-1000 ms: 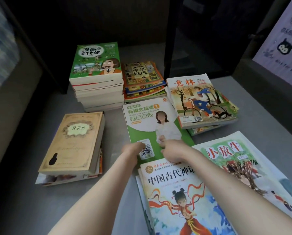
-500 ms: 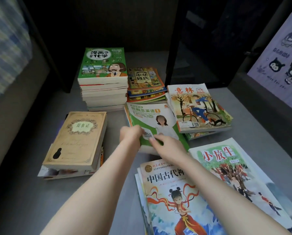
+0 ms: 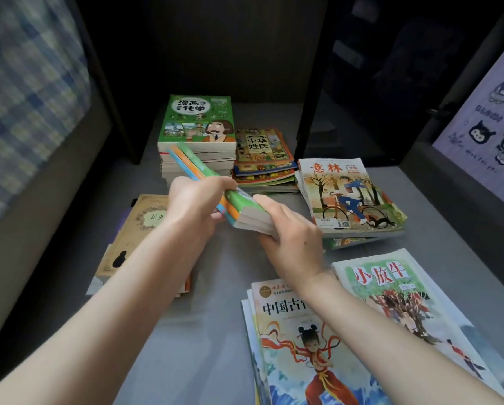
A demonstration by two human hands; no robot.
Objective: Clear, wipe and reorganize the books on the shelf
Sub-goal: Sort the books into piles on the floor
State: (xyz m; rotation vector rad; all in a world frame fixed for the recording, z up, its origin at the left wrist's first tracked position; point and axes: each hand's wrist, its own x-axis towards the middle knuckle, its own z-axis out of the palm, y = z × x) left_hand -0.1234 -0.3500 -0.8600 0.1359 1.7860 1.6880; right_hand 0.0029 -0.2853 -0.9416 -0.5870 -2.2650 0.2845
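Observation:
A small bundle of thin books (image 3: 215, 182) with green, orange and blue spines is lifted off the grey surface and tilted on edge. My left hand (image 3: 195, 203) grips it from the left and my right hand (image 3: 288, 232) holds its near lower corner. Behind it stands a tall stack topped by a green comic-style book (image 3: 199, 121). Next to that is a lower pile of colourful thin books (image 3: 261, 150). A magazine with a cyclist on the cover (image 3: 350, 194) tops a pile at the right. A beige hardback (image 3: 139, 229) lies at the left, partly behind my left forearm.
Two flat piles lie near me at the right: one with a red-clothed figure (image 3: 303, 346), one with a tree cover (image 3: 405, 302). A dark cabinet post (image 3: 312, 83) and dark shelf opening rise at the back. A cartoon poster (image 3: 484, 127) hangs at the right.
The green-covered books that lay flat in the middle have been picked up by both hands and tipped onto their edge. The view has moved closer to the stacks.

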